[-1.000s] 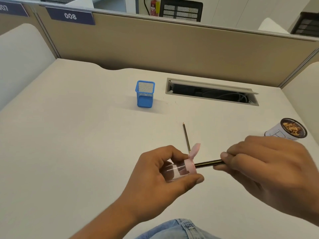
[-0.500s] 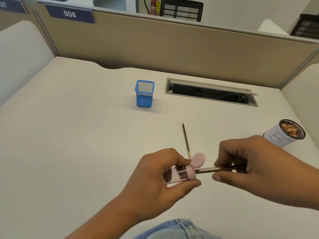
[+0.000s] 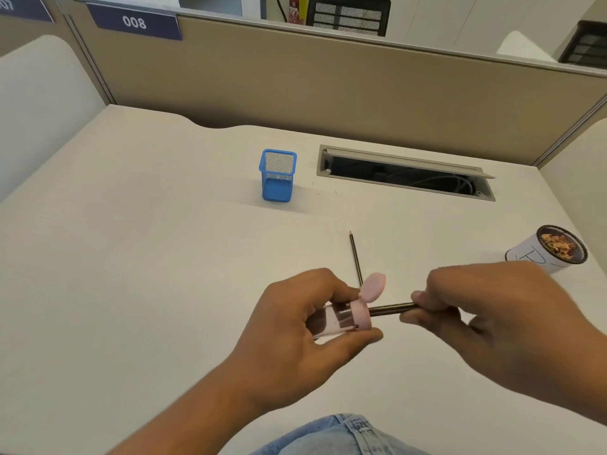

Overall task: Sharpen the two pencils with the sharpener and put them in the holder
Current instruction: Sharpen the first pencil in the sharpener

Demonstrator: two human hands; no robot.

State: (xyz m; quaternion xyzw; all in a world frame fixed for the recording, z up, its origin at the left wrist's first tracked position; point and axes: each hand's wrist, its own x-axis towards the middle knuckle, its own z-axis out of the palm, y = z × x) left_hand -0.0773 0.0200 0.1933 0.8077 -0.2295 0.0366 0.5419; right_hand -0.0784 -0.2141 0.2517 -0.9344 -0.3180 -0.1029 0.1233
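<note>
My left hand [image 3: 295, 326] grips a sharpener [image 3: 348, 318] with a clear barrel and a pink cap; its pink lid [image 3: 372, 285] stands flipped up. A dark pencil [image 3: 391, 309] is pushed into the pink end, and my right hand [image 3: 492, 323] pinches its other end. A second pencil [image 3: 355, 257] lies on the desk just behind the sharpener, tip pointing away from me. The blue mesh holder [image 3: 278, 175] stands upright and apart, farther back on the desk.
A white cup [image 3: 548, 252] with shavings in its mesh top sits at the right. An open cable slot [image 3: 405, 174] runs behind it, near the tan partition [image 3: 328, 83]. My denim-clad knee [image 3: 338, 435] shows at the bottom edge.
My right hand has turned on the pencil, its fingers shifting along the shaft. The sharpener's lid has swung to face me more flatly. The left hand stays in place.
</note>
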